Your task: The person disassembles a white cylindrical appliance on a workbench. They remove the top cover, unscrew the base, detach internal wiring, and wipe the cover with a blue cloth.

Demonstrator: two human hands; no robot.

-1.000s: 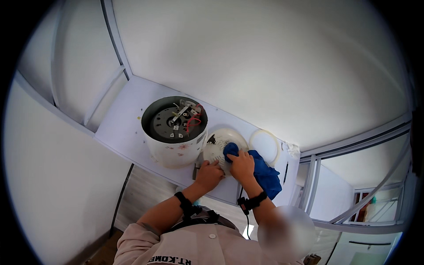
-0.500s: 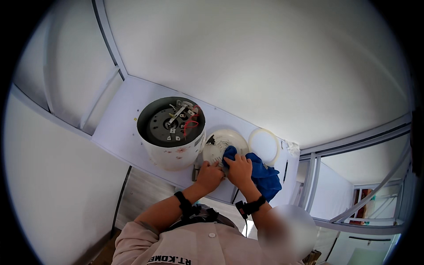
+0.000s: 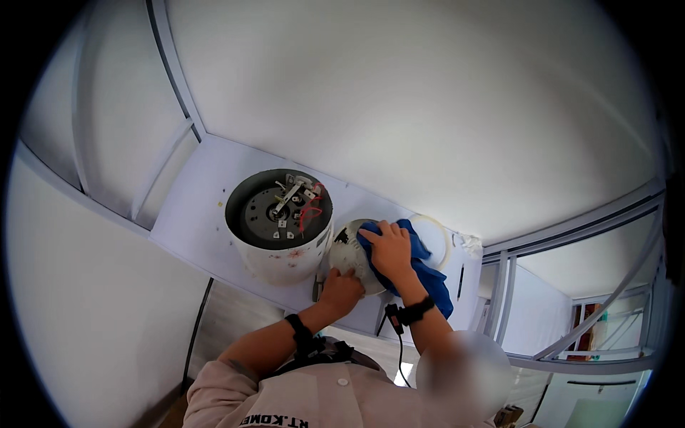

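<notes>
A round, off-white vented base cover lies on the table, with slots and a dark patch on its face. My left hand grips its near edge, fingers bent over the rim. In my right hand is a blue cloth, pressed against the cover's right side and hanging over toward the table's near edge. Left of the cover stands a white, flower-patterned rice cooker body, its open end up. Inside it show a grey metal plate, brackets and red wires.
A pale ring-shaped piece lies right of the cover, partly behind the cloth. Crumpled white material sits at the table's right end, near a thin dark tool. A small grey metal part lies by the cooker. White walls enclose the table.
My right hand has moved up and slightly right with the cloth, to the cover's far right part. My left hand has shifted slightly down, apart from the right hand.
</notes>
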